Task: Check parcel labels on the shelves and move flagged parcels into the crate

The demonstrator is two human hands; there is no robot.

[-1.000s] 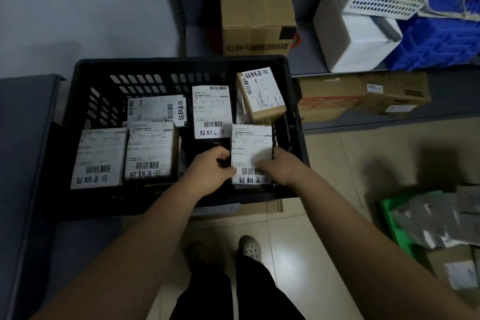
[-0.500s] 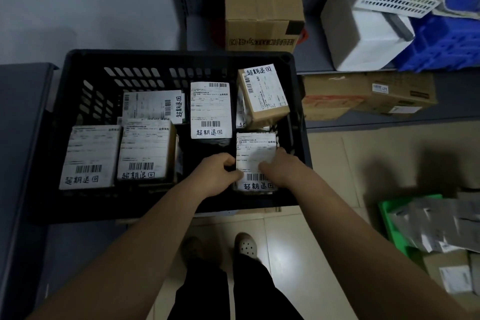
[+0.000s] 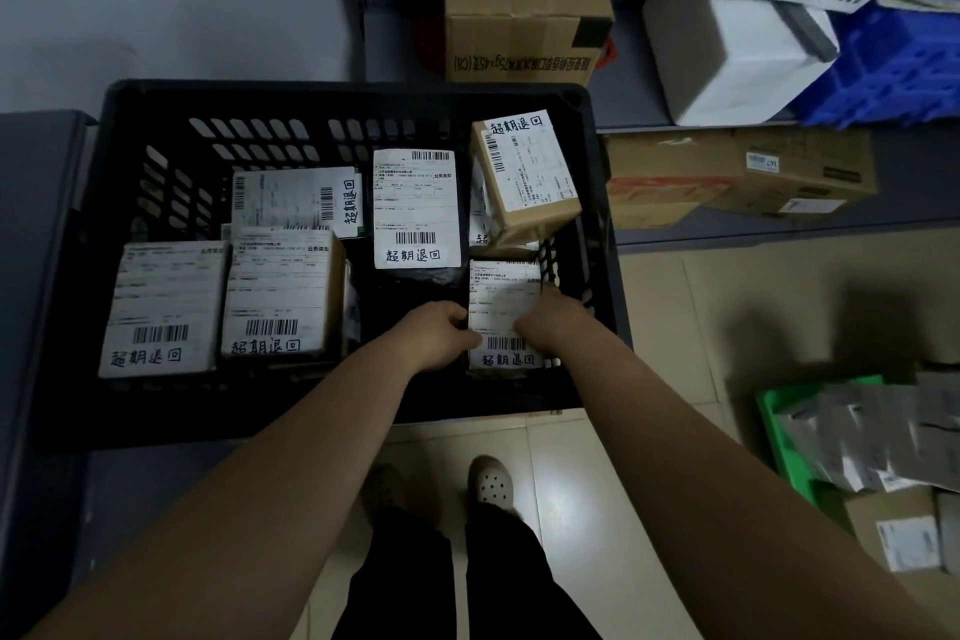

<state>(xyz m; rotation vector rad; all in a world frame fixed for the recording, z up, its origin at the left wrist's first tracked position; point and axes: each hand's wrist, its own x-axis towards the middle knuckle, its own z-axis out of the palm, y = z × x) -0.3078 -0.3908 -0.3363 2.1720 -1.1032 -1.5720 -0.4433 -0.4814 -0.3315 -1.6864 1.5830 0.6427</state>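
Black crate (image 3: 343,91): at least five flagged parcels inside. Held parcel (image 3: 504,312): low in crate's front right corner, not yet released. Left hand (image 3: 434,335), right hand (image 3: 550,322): fingers curled on its side edges. Outstanding: release; shelf boxes (image 3: 743,177) likely unchecked.

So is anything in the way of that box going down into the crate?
Nothing visible is. The left hand and right hand hold the parcel already inside the crate, in its near right corner; the tilted box sits just behind it.
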